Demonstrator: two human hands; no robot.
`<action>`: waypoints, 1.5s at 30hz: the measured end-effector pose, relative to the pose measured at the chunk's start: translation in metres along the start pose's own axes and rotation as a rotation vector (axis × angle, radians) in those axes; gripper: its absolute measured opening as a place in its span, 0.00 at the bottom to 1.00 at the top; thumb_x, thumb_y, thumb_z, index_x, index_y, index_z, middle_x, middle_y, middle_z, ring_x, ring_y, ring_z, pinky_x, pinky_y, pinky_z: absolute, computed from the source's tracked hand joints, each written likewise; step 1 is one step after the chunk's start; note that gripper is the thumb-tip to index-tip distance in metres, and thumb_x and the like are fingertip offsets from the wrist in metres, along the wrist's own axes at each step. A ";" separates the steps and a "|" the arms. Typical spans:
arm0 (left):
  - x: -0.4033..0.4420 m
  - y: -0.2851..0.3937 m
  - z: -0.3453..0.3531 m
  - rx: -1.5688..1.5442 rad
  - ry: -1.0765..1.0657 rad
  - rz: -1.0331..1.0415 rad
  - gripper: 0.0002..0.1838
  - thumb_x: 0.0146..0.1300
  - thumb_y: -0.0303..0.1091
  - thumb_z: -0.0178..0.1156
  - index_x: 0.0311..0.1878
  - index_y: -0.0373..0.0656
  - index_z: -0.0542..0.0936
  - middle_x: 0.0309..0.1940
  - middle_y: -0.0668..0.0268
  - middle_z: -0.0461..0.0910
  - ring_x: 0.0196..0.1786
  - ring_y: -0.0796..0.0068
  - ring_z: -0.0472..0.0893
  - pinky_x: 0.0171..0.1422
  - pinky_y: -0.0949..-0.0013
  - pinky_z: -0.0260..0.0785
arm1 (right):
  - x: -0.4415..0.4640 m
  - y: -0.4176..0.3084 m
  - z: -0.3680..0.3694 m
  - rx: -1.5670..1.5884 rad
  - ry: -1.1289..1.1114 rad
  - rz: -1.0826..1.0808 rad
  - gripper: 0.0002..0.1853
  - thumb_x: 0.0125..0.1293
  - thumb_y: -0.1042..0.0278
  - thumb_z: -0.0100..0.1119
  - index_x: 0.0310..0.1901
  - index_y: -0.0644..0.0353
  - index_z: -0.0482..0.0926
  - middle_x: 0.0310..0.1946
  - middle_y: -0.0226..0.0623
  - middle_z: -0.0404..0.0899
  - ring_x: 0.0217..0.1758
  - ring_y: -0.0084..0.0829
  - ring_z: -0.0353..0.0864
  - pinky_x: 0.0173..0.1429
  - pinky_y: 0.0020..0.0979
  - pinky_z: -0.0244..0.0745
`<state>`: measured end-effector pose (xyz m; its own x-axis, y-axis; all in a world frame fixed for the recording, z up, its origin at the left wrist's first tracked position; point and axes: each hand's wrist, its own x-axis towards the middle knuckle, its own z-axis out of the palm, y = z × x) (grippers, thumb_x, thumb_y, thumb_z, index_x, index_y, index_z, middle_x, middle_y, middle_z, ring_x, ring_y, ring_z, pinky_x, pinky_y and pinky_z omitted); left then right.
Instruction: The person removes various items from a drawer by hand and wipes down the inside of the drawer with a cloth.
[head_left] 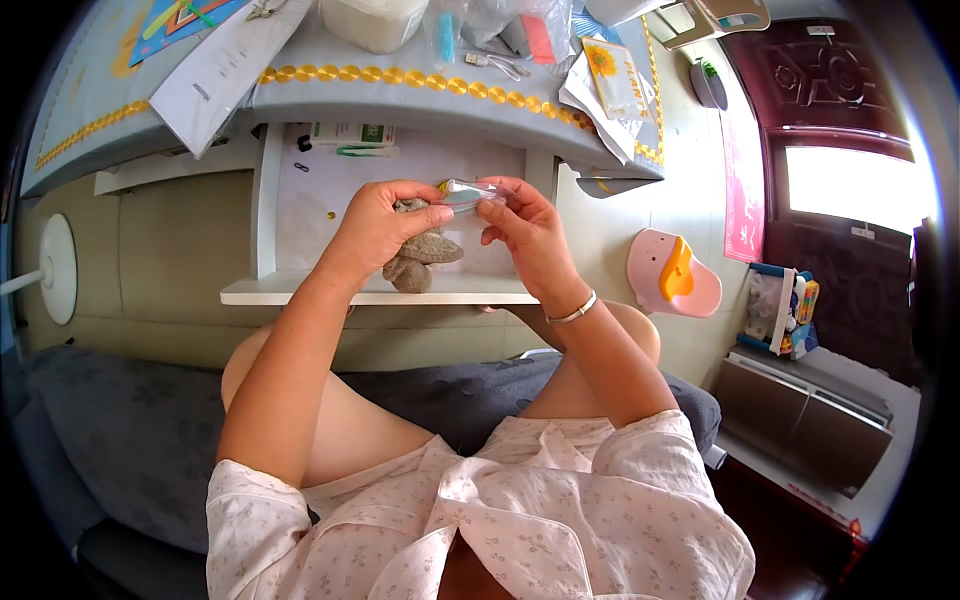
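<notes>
A small clear plastic bag with something pale blue and a bit of yellow inside is stretched between my two hands, above an open white drawer. My left hand pinches its left end between thumb and fingers. At the opposite end, my right hand grips the bag with thumb and fingertips. Just below my left hand, a lumpy grey-brown, fuzzy-looking thing rests at the drawer's front; its upper part is hidden by that hand, and I cannot make out its kind.
Inside the drawer lie a green-and-white box and small loose items. The cloth-covered table above it holds a white tub, plastic bags, a white cable and papers. A pink potty seat stands on the floor to the right.
</notes>
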<state>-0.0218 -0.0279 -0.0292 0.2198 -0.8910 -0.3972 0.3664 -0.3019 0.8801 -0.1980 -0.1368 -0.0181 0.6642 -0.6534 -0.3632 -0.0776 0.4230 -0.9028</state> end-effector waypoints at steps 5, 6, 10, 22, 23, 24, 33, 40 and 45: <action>0.000 0.003 -0.001 0.027 0.029 0.038 0.10 0.57 0.30 0.70 0.40 0.35 0.84 0.31 0.71 0.81 0.33 0.85 0.76 0.40 0.78 0.69 | -0.009 -0.013 0.007 0.056 -0.013 0.057 0.16 0.71 0.63 0.57 0.54 0.63 0.77 0.46 0.32 0.81 0.45 0.21 0.79 0.41 0.24 0.75; -0.001 0.004 -0.001 0.028 0.049 0.061 0.10 0.57 0.30 0.70 0.39 0.35 0.84 0.31 0.71 0.81 0.33 0.85 0.76 0.39 0.78 0.69 | -0.009 -0.012 0.005 0.059 -0.012 0.054 0.16 0.71 0.63 0.57 0.54 0.63 0.77 0.46 0.32 0.81 0.45 0.21 0.79 0.41 0.24 0.75; -0.003 0.007 0.002 -0.029 0.078 0.081 0.09 0.57 0.29 0.69 0.39 0.35 0.85 0.29 0.71 0.81 0.32 0.85 0.75 0.38 0.78 0.68 | -0.006 -0.011 -0.001 0.179 -0.004 0.092 0.21 0.74 0.54 0.50 0.58 0.63 0.75 0.50 0.34 0.79 0.50 0.25 0.78 0.44 0.28 0.75; 0.005 -0.007 0.005 0.136 0.178 0.301 0.09 0.57 0.29 0.70 0.39 0.35 0.84 0.33 0.71 0.81 0.36 0.84 0.76 0.42 0.78 0.69 | -0.004 -0.010 -0.010 0.279 -0.025 0.114 0.14 0.70 0.65 0.58 0.51 0.65 0.77 0.42 0.35 0.81 0.43 0.31 0.84 0.39 0.25 0.79; 0.006 -0.008 0.005 0.109 0.171 0.249 0.10 0.57 0.29 0.70 0.40 0.35 0.83 0.32 0.71 0.81 0.36 0.84 0.76 0.42 0.78 0.70 | -0.003 -0.011 -0.010 0.239 -0.014 0.098 0.12 0.70 0.66 0.59 0.49 0.65 0.78 0.40 0.35 0.81 0.41 0.31 0.84 0.38 0.25 0.79; 0.006 -0.008 0.006 0.082 0.163 0.197 0.11 0.57 0.30 0.70 0.40 0.35 0.83 0.32 0.71 0.81 0.35 0.84 0.76 0.42 0.77 0.71 | -0.004 -0.013 -0.010 0.243 -0.012 0.098 0.12 0.70 0.66 0.59 0.49 0.65 0.78 0.40 0.35 0.81 0.41 0.31 0.84 0.38 0.25 0.79; 0.006 -0.005 0.009 -0.036 0.110 0.101 0.12 0.58 0.33 0.70 0.41 0.37 0.83 0.32 0.69 0.81 0.34 0.84 0.77 0.40 0.77 0.72 | -0.008 -0.028 -0.006 0.343 0.002 0.130 0.13 0.70 0.65 0.59 0.48 0.65 0.77 0.36 0.33 0.80 0.38 0.26 0.83 0.35 0.22 0.75; 0.003 0.001 0.008 -0.082 0.094 0.070 0.12 0.62 0.38 0.68 0.38 0.37 0.84 0.28 0.71 0.81 0.31 0.85 0.76 0.36 0.78 0.70 | -0.002 -0.013 -0.014 -0.104 0.020 -0.022 0.13 0.66 0.63 0.64 0.47 0.60 0.78 0.31 0.24 0.77 0.31 0.14 0.72 0.33 0.19 0.68; 0.001 0.001 0.007 -0.010 0.056 0.050 0.18 0.66 0.46 0.63 0.35 0.36 0.84 0.24 0.72 0.79 0.28 0.87 0.73 0.33 0.79 0.66 | 0.000 -0.012 -0.011 -0.111 0.089 -0.045 0.12 0.66 0.62 0.65 0.43 0.60 0.79 0.29 0.22 0.78 0.31 0.13 0.72 0.32 0.18 0.66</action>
<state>-0.0270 -0.0315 -0.0268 0.2878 -0.8847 -0.3668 0.3624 -0.2539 0.8967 -0.2057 -0.1489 -0.0103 0.6005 -0.7256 -0.3360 -0.1340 0.3229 -0.9369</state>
